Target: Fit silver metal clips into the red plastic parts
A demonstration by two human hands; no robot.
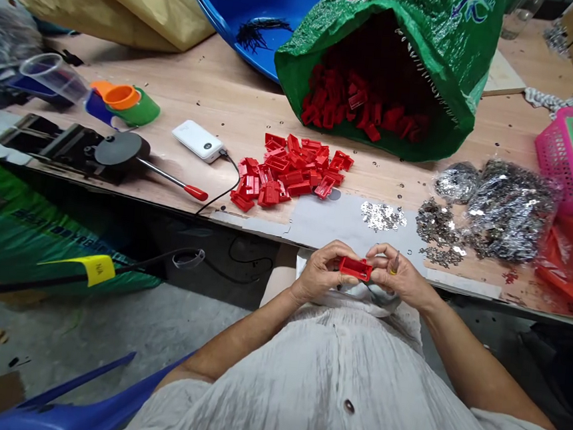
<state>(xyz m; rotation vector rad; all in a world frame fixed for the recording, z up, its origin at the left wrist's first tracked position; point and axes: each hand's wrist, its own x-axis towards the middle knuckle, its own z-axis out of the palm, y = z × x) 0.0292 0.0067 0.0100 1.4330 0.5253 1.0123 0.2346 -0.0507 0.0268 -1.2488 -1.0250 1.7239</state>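
Note:
My left hand (322, 272) pinches a small red plastic housing (355, 268) by its left end, in front of my lap at the table's edge. The housing is an open box with its hollow side facing up. My right hand (401, 277) is closed at the housing's right end, fingertips against or very near it. Between its fingers sits a thin pointed tool (395, 263) with a yellowish part; most of it is hidden. Just beyond the hands, small flat silver metal pieces (382, 217) lie on a grey sheet (326, 224).
A pile of red housings (290, 172) lies before a green sack (453, 139) holding more. To the right are bagged metal parts (512, 208) and a pink basket (548, 147). Leftward stand a white power bank (197, 140) and a lever press (121, 152); a blue basin (217, 25) is behind.

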